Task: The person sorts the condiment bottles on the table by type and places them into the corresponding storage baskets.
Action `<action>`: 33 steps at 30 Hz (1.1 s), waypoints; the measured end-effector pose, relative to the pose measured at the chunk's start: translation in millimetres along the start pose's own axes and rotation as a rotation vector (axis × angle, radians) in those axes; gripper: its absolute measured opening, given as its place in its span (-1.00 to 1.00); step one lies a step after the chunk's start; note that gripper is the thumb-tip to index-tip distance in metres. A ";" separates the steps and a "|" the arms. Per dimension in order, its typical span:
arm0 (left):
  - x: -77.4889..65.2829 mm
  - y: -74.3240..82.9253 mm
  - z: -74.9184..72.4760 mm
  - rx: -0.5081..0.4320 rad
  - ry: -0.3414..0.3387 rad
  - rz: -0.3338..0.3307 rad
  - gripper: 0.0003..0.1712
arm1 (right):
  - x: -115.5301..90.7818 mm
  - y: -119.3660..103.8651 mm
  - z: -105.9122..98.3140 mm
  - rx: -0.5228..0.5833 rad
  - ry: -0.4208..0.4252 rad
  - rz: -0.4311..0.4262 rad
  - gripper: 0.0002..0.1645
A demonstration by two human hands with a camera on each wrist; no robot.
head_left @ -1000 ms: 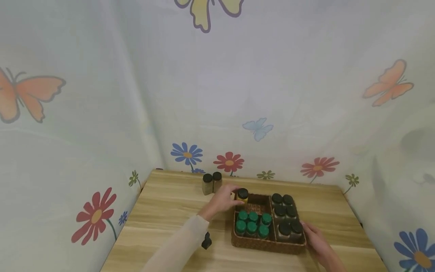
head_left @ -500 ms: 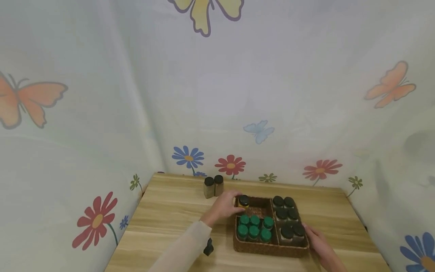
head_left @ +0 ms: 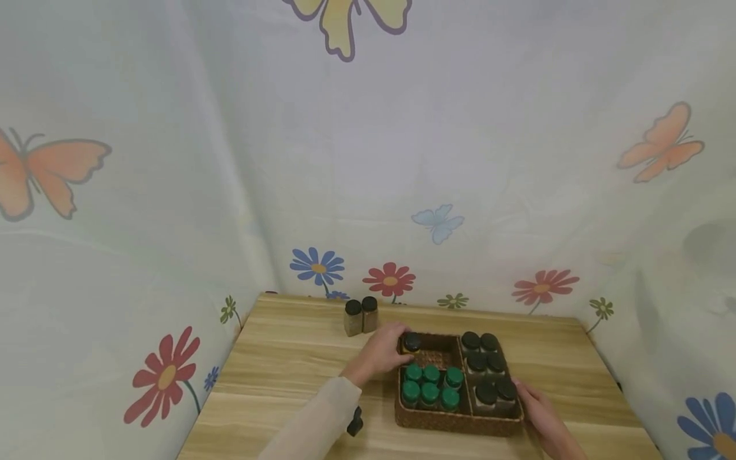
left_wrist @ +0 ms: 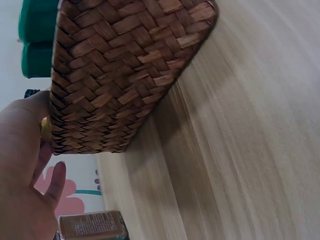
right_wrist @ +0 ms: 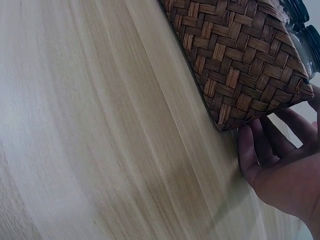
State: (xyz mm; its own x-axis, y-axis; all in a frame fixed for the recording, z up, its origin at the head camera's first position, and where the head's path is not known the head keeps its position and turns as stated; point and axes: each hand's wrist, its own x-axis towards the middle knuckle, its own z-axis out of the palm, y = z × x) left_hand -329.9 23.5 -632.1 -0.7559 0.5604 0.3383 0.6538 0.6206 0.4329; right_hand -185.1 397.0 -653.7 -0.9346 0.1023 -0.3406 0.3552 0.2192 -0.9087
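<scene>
A brown woven basket (head_left: 443, 419) with compartments stands on the wooden table. At its back left corner my left hand (head_left: 381, 352) holds a small jar (head_left: 411, 344) with a black lid and something yellow inside. The jar is down in that compartment; in the left wrist view the basket wall hides most of it. My right hand (head_left: 540, 414) rests its fingertips against the basket's right end, as the right wrist view shows too. Several green-lidded jars (head_left: 430, 392) fill the front left compartment. Several black-lidded jars (head_left: 485, 392) stand in the right-hand part.
Two black-lidded spice bottles, a left bottle (head_left: 353, 319) and a right bottle (head_left: 370, 315), stand behind my left hand. A small black object (head_left: 355, 423) lies by my left sleeve. A printed curtain (head_left: 368, 160) hangs behind the table (head_left: 276, 358).
My left hand has lowered the black-lidded jar further into the back left compartment. The right hand stays at the basket's right end. The head view has shifted slightly.
</scene>
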 end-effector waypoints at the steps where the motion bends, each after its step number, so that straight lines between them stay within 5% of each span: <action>1: -0.8 0.7 0.0 0.007 -0.006 0.001 -0.35 | 0.0 1.1 -0.4 0.003 -0.006 0.000 0.19; 17: -4.4 -0.9 0.0 -0.001 0.019 0.020 -0.40 | -2.1 -0.1 3.7 0.037 0.048 -0.031 0.01; 33: -3.3 -1.8 -0.4 -0.002 0.017 0.010 -0.41 | -1.9 3.1 3.8 0.027 0.072 -0.042 0.06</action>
State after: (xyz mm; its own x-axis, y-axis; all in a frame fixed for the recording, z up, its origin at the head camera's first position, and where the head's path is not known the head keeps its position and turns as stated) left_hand -328.5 20.3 -633.7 -0.7497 0.5571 0.3571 0.6614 0.6139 0.4309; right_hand -182.3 393.7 -656.8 -0.9446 0.1631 -0.2849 0.3143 0.1982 -0.9284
